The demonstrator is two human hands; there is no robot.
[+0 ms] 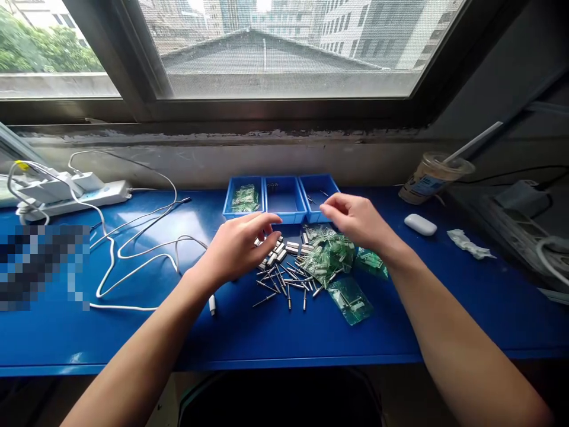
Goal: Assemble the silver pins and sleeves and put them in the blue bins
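Observation:
My left hand (242, 246) hovers over the left side of the pile, thumb and index finger apart, with nothing visible between them. Below it are small silver rectangular blocks (278, 254), partly hidden by the fingers. My right hand (355, 219) is at the front of the right blue bin (331, 182), its fingertips pinched together; whatever they may hold is hidden. A couple of pop rivets (325, 193) lie inside that bin. Many more loose rivets (290, 296) are scattered between my forearms. Beside them are heaped clear-green plastic packets (326, 255), and one flat packet (351, 301) lies nearer me.
The left bin (226, 198) contains green packets; the middle bin (285, 216) holds a few small round parts. White cables (111, 255) and a power strip (106, 193) lie left. At right are a drink cup (429, 178), a white case (420, 225) and crumpled tissue (469, 244).

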